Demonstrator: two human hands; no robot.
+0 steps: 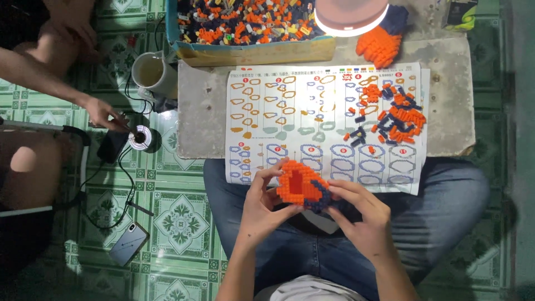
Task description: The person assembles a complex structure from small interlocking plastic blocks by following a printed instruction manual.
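Orange bricks, edged with dark blue, are forming a small rounded brick model [301,188] that both hands are gripping over the person's lap, just near of the tabletop [206,111] edge: the left hand [262,203] is curling its fingers around the model's left side with the thumb lying across the top, and the right hand [359,214] is pinching its right, dark blue end. A white instruction sheet [312,117] is lying flat on the grey tabletop, printed with rows of orange and blue outlines and small red round markers, its near edge hanging over toward the knees. On the sheet's right part a loose pile of orange and blue bricks [395,114] is resting. At the far edge a cardboard box [251,51] is brimming with mixed bricks, beside a glowing round lamp [350,15] and an orange built piece [382,43]. On the green tiled floor at left, another person's hand [103,113] is touching a small round device, with a white cup [151,72] and a phone [129,243] nearby.
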